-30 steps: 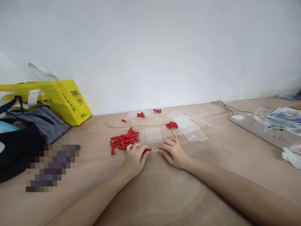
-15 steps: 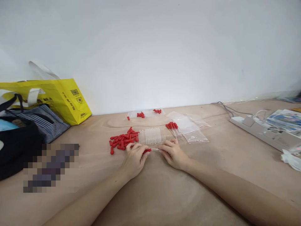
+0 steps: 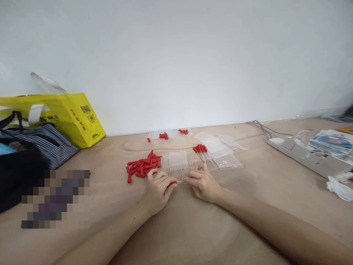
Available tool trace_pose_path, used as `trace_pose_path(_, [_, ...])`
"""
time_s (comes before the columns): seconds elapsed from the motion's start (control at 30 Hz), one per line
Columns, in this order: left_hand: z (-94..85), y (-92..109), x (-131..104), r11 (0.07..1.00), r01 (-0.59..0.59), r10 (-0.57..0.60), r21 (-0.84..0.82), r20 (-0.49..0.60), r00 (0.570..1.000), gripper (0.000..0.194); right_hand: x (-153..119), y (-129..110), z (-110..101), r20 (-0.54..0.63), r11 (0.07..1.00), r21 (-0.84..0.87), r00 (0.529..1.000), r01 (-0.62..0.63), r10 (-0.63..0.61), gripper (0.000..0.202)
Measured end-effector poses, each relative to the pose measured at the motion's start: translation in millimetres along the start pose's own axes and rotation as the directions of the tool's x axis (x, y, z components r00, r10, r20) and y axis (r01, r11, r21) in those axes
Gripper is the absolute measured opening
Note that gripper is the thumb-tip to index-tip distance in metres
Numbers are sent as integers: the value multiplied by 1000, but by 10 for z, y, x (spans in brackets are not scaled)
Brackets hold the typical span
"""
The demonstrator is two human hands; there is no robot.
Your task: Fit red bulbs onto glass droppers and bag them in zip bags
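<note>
Left hand [image 3: 159, 190] hides part of red bulb [image 3: 174, 182]; yellow bag [image 3: 78, 123] cut by edge.

- We have room over the bare tabletop [image 3: 182, 235] between our forearms.
- Ahead of our hands, the row of clear tubes [image 3: 177, 161] blocks a low pass, with the red bulbs [image 3: 142, 167] beside it on the left.
- Rightward, we could pass between the plastic bags [image 3: 227, 161] and the power strip [image 3: 300, 154].

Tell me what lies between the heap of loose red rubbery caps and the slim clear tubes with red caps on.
In the head view, a row of clear, uncapped tubes lies between the heap and the red-capped tubes.
</note>
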State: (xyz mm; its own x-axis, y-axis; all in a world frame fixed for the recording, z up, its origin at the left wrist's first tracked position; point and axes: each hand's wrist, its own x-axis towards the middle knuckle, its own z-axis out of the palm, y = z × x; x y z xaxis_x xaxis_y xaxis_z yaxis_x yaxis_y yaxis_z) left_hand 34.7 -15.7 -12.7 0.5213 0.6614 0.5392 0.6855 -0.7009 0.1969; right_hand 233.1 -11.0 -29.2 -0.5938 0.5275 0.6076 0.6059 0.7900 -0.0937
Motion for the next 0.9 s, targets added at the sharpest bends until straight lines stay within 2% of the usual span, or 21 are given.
trace_pose_path(0.17, [-2,48,-2,1000,-17,17,-18,-35,999,13,15,-30,11,-65,1000,12,998,27,-26,26])
trace_pose_path(0.47, [-1,73,3,999,-35,34,-22,-4,999,13,42,-47,16,-77,996,59,995,66,-61,27])
trace_pose_path(0.7, [-23,-9,-1,999,8,-8,-33,-7,1000,10,25,26,-1,-60,992,124,998,-8,16,21])
trace_pose_path(0.9, [-43,-18,1,999,0,-3,-34,-68,998,11,9,25,12,-75,985,169,996,-27,40,19])
